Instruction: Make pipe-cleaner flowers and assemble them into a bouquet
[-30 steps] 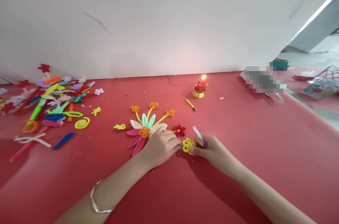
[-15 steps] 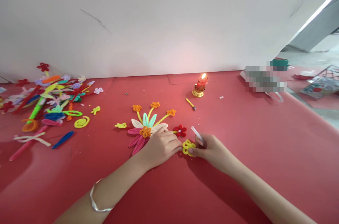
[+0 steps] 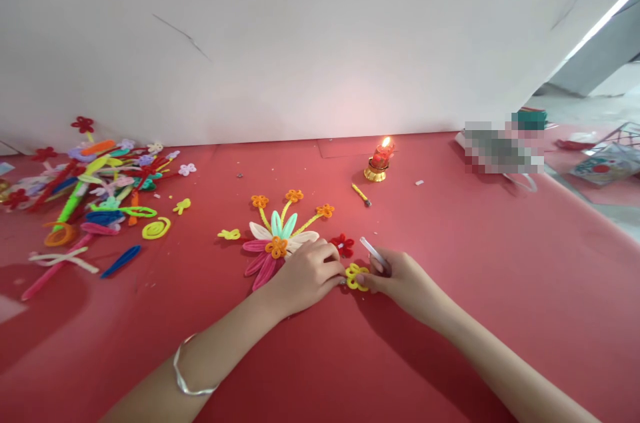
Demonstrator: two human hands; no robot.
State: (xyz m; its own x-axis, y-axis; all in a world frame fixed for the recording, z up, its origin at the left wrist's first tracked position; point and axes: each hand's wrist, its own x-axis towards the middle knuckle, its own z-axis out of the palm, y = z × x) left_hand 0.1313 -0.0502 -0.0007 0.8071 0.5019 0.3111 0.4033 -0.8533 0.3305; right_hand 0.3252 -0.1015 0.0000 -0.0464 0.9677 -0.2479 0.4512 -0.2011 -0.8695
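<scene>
A small yellow pipe-cleaner flower [image 3: 355,275] lies on the red table [image 3: 450,276] between my two hands. My left hand [image 3: 305,276], fingers curled, pinches its left side. My right hand [image 3: 400,279] is closed too, pinching the flower's right side, and a thin white stick [image 3: 373,251] pokes up out of its fingers. Just behind my left hand lies a large flower [image 3: 277,239] of pink, white and mint petals with orange blossoms on yellow stems. A small red flower [image 3: 343,244] sits beside it.
A lit red candle in a gold holder [image 3: 379,161] stands near the white wall, with a short yellow stick [image 3: 361,195] in front of it. A heap of coloured pipe-cleaner shapes [image 3: 95,189] fills the far left. Blurred items and a wire basket [image 3: 607,159] are at the right.
Both hands stay pinched on the yellow flower. The whole scene has shifted slightly up and right in view as my head moved.
</scene>
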